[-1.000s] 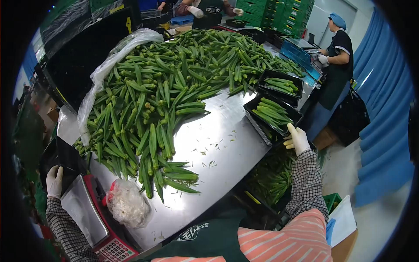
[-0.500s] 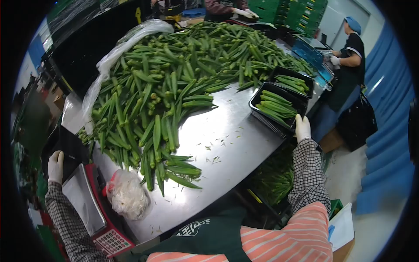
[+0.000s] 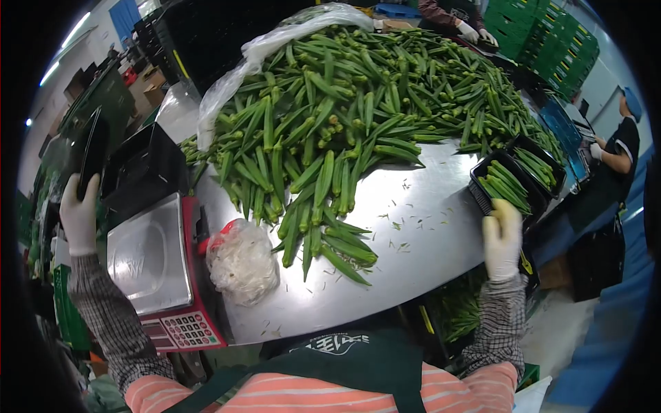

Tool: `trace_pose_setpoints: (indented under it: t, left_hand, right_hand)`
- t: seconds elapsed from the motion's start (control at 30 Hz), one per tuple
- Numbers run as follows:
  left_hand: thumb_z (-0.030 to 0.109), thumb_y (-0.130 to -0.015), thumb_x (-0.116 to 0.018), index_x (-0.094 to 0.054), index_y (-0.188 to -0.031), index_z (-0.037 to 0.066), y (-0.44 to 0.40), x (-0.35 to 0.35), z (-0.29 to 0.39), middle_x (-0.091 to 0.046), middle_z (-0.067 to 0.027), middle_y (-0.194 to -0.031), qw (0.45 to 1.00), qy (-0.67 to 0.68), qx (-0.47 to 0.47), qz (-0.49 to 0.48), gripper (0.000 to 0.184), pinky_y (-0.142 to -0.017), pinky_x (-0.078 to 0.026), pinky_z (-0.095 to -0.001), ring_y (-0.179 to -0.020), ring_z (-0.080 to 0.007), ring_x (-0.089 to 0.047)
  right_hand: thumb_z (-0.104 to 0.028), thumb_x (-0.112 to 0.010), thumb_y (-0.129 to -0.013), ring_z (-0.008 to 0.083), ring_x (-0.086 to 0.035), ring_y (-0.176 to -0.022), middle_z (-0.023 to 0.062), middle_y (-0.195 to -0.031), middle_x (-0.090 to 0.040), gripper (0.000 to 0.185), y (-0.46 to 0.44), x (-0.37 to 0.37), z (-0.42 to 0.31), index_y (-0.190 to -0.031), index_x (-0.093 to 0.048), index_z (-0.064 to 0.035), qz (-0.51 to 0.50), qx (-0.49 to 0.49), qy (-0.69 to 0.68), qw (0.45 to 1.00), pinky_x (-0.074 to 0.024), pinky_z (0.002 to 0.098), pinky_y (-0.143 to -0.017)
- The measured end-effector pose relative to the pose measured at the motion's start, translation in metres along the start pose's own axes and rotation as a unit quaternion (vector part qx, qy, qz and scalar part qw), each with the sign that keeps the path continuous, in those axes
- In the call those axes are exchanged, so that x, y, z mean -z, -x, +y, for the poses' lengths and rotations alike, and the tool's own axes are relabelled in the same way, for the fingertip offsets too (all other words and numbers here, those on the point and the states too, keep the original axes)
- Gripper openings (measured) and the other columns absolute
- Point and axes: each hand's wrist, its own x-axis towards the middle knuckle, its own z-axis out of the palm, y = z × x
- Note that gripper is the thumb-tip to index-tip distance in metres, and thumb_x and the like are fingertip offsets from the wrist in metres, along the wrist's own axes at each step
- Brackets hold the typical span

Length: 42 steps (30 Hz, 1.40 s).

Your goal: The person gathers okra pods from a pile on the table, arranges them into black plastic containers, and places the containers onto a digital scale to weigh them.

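My left hand (image 3: 79, 217), in a white glove, pinches an upright black plastic tray (image 3: 89, 148) at the far left. Beside it, more black trays (image 3: 148, 165) stand behind a red weighing scale (image 3: 151, 251) with a bare metal pan. At the right, my gloved right hand (image 3: 503, 241) is at the near edge of a black tray of okra (image 3: 506, 186). Its thumb and fingers look apart, though whether they touch the rim is unclear. A second okra tray (image 3: 536, 167) sits right behind. A large okra heap (image 3: 344, 117) covers much of the steel table (image 3: 427, 227).
A crumpled clear plastic bag (image 3: 241, 265) lies by the scale, and plastic sheeting (image 3: 234, 82) edges the heap. Okra scraps dot the steel. More okra (image 3: 461, 316) lies below the table's front edge. Co-workers stand at the back and far right, near green crates (image 3: 551, 41).
My view has turned left, so the table appears further right. My left hand now has a black tray raised upright. My right hand has shifted from the okra tray's corner along its near edge.
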Motion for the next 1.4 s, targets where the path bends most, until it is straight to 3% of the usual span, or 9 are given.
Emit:
trace_pose_setpoints:
  t: [0.17,0.27,0.57,0.73,0.93,1.0,1.1,1.23,1.4]
  left_hand:
    - [0.007,-0.076,-0.067,-0.051,-0.083,-0.004,0.109,0.025,-0.008,-0.051,-0.0134,-0.076,0.990,-0.082,0.014,-0.116,0.021,-0.064,-0.041,-0.0331,-0.068,-0.0249,-0.048]
    - [0.004,-0.063,-0.072,-0.055,-0.104,-0.001,0.146,0.029,0.032,-0.054,-0.0158,-0.103,0.969,-0.163,0.014,-0.186,0.045,-0.088,-0.041,-0.0369,-0.099,-0.0306,-0.052]
    - [0.007,-0.061,-0.074,-0.056,-0.104,0.000,0.173,-0.034,0.158,-0.055,-0.0169,-0.109,0.960,0.182,-0.095,-0.188,0.047,-0.090,-0.041,-0.0437,-0.102,-0.0356,-0.053]
    - [0.014,-0.066,-0.075,-0.057,-0.102,0.004,0.196,-0.081,0.193,-0.056,-0.0142,-0.108,0.904,0.300,-0.148,-0.265,0.042,-0.087,-0.043,-0.0442,-0.099,-0.0337,-0.054]
    - [0.010,-0.067,-0.074,-0.058,-0.100,0.003,0.206,-0.112,0.218,-0.058,-0.0129,-0.105,0.846,0.414,-0.144,-0.304,0.038,-0.084,-0.045,-0.0399,-0.097,-0.0305,-0.056]
    - [0.008,-0.067,-0.073,-0.057,-0.102,0.003,0.208,-0.116,0.227,-0.058,-0.0142,-0.105,0.831,0.437,-0.153,-0.308,0.039,-0.083,-0.045,-0.0403,-0.096,-0.0322,-0.057]
    - [0.008,-0.068,-0.073,-0.057,-0.103,0.003,0.211,-0.116,0.234,-0.058,-0.0142,-0.105,0.832,0.430,-0.153,-0.317,0.038,-0.082,-0.046,-0.0393,-0.096,-0.0317,-0.057]
    - [0.007,-0.067,-0.072,-0.058,-0.099,0.002,0.216,-0.108,0.235,-0.059,-0.0135,-0.102,0.833,0.427,-0.135,-0.324,0.035,-0.083,-0.046,-0.0384,-0.094,-0.0305,-0.057]
    - [0.002,-0.067,-0.070,-0.061,-0.096,0.001,0.225,-0.087,0.228,-0.061,-0.0155,-0.102,0.849,0.364,-0.087,-0.374,0.031,-0.083,-0.046,-0.0369,-0.094,-0.0311,-0.059]
  right_hand:
    - [-0.008,-0.059,-0.079,0.0286,-0.059,-0.089,0.0146,-0.102,-0.059,0.029,-0.007,-0.109,-0.062,-0.107,-0.059,-0.0017,-0.210,0.026,-0.142,0.967,-0.0487,0.0345,-0.078]
    - [-0.010,-0.058,-0.080,0.0285,-0.059,-0.088,0.0132,-0.102,-0.059,0.026,-0.026,-0.159,-0.107,-0.105,-0.060,-0.0039,-0.194,0.155,-0.168,0.954,-0.0485,0.0361,-0.078]
    - [-0.009,-0.059,-0.073,0.0296,-0.050,-0.108,0.0155,-0.119,-0.052,0.040,-0.042,-0.204,-0.127,-0.112,-0.055,-0.0062,-0.209,0.351,0.038,0.912,-0.0406,0.0386,-0.092]
    - [0.006,-0.059,-0.075,0.0287,-0.058,-0.099,0.0156,-0.110,-0.059,0.031,-0.025,-0.087,-0.085,-0.105,-0.060,-0.0011,-0.078,0.151,-0.215,0.962,-0.0454,0.0326,-0.087]
    - [0.004,-0.056,-0.076,0.0215,-0.060,-0.092,0.0140,-0.101,-0.061,0.027,0.042,0.090,0.012,-0.103,-0.058,0.0027,-0.196,-0.204,0.008,0.959,-0.0461,0.0296,-0.083]
    - [0.001,-0.061,-0.074,0.0232,-0.060,-0.094,0.0150,-0.107,-0.059,0.037,0.069,0.091,0.053,-0.111,-0.056,0.0014,-0.150,-0.074,0.261,0.951,-0.0465,0.0312,-0.083]
    - [-0.003,-0.068,-0.072,0.0273,-0.057,-0.100,0.0155,-0.112,-0.058,0.046,0.044,0.063,0.004,-0.115,-0.055,0.0007,-0.163,-0.131,0.016,0.978,-0.0447,0.0336,-0.088]
    - [-0.017,-0.069,-0.071,0.0318,-0.056,-0.095,0.0162,-0.103,-0.059,0.037,0.002,-0.049,-0.058,-0.103,-0.060,-0.0017,-0.210,0.180,-0.047,0.960,-0.0459,0.0392,-0.084]
    - [-0.043,-0.065,-0.071,0.0303,-0.053,-0.097,0.0148,-0.099,-0.057,0.052,-0.057,-0.180,-0.162,-0.102,-0.059,-0.0018,-0.312,0.303,-0.134,0.890,-0.0420,0.0435,-0.082]
